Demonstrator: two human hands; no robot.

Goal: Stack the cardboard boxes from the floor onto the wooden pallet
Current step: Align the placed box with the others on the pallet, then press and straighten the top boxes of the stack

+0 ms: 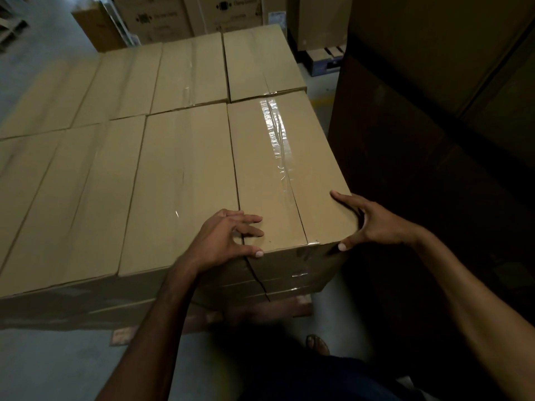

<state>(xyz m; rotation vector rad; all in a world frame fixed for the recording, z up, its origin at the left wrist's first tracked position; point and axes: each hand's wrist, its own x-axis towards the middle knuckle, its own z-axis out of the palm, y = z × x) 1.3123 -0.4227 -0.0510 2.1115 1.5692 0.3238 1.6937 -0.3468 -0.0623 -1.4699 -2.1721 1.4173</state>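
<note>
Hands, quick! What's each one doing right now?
Left hand: open, spread fingers pressing the cardboard box top at its near edge.
Right hand: open, fingers pressing that box's near right corner.

No text can be read here. The cartons (162,18) at the back carry dark logos and lines of print - all too blurred to make out.

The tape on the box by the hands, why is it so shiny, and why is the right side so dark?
Head view: the clear tape catches light and glares white on the cardboard box; the tall cartons at right sit in deep shadow; the far-left boxes look blurred.
</note>
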